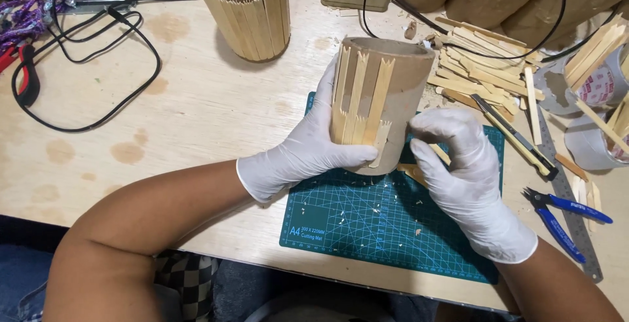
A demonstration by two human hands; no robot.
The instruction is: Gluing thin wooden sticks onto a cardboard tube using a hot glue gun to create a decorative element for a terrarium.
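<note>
A cardboard tube (393, 99) stands upright at the centre of the view, its base on the green cutting mat (367, 224) that lies on the wooden surface (196, 112). Several split wooden sticks (357, 102) are stuck along its side, at about 9 o'clock on the tube. The left hand (308, 151), in a white glove, wraps the tube from 9 o'clock, fingers curled over the sticks' lower ends. The right hand (458, 165), also gloved, sits at 3 o'clock with fingers bent and thumb near a loose stick (438, 153); whether it pinches that stick I cannot tell.

The tube looks light, stiff and hollow, likely to dent if squeezed hard, so a broad hold around its bare wall seems safest. The sticks look thin and brittle, splintered at their ends.

At 1 o'clock lies a pile of sticks (472, 66); at 3 o'clock a utility knife (514, 137), at 4 o'clock blue pliers (563, 217). A stick-covered tube (246, 11) stands at 11 o'clock.
</note>
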